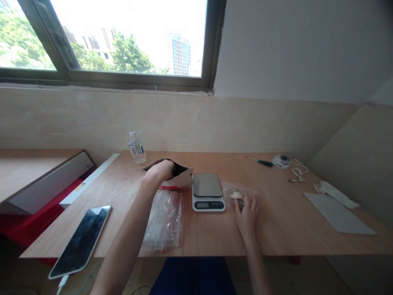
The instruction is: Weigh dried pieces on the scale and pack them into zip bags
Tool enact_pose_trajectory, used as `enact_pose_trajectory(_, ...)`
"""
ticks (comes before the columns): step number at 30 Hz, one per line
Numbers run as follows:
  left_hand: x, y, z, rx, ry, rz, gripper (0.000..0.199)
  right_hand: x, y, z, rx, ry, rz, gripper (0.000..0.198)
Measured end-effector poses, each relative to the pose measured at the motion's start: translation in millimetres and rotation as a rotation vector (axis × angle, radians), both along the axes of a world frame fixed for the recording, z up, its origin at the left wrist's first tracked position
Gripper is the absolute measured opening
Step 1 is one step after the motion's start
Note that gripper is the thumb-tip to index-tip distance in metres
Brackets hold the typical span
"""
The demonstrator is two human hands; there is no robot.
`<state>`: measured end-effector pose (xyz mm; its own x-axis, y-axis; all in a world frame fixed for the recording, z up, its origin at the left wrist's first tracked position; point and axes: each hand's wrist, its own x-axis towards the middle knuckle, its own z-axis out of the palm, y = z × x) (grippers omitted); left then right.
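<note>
My left hand reaches into the mouth of a pale pouch with a dark inside and a red patch low on its front; the fingers are hidden inside it. My right hand is curled over a small clear zip bag lying on the table and grips it around its contents. Inside that bag is a pale, lumpy piece with something darker beneath, partly covered by my fingers. Between the hands stands a white kitchen scale, its metal plate bare. A stack of clear zip bags with red edges lies below the pouch.
A phone with a cable overhangs the table's front left edge. At the back left stands a water bottle. Toward the right are a green-handled screwdriver, a white dome camera with its cord, and a white sheet.
</note>
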<state>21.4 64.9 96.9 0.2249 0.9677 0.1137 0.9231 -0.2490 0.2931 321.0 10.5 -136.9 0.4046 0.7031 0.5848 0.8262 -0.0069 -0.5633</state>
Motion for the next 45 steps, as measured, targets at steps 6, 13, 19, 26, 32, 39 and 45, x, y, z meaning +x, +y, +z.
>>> enact_pose_trajectory(6,-10,4,1.0,-0.056,0.100,-0.060,0.020,1,0,1,-0.018,0.006,0.003,0.064)
enact_pose_trajectory(13,-21,0,9.7,0.044,0.040,-0.092,0.017,1,-1,1,-0.031,0.014,0.002,0.066)
enact_pose_trajectory(19,-26,-22,32.2,0.210,-0.062,-0.027,0.015,1,-1,3,-0.050,0.028,0.008,0.062)
enact_pose_trajectory(26,-23,-61,52.0,0.490,-0.206,-0.122,0.019,1,-2,2,-0.046,-0.010,0.000,0.065)
enact_pose_trajectory(32,16,-78,23.3,0.246,-0.456,-0.313,0.016,6,6,7,-0.092,-0.069,-0.048,0.061)
enact_pose_trajectory(39,60,-64,-68.2,0.087,-0.454,-0.402,0.011,-12,-7,64,0.103,0.033,0.228,0.040)
enact_pose_trajectory(45,75,-46,-89.1,0.099,-0.470,-0.367,0.012,-73,-25,87,-0.069,0.345,0.701,0.047)
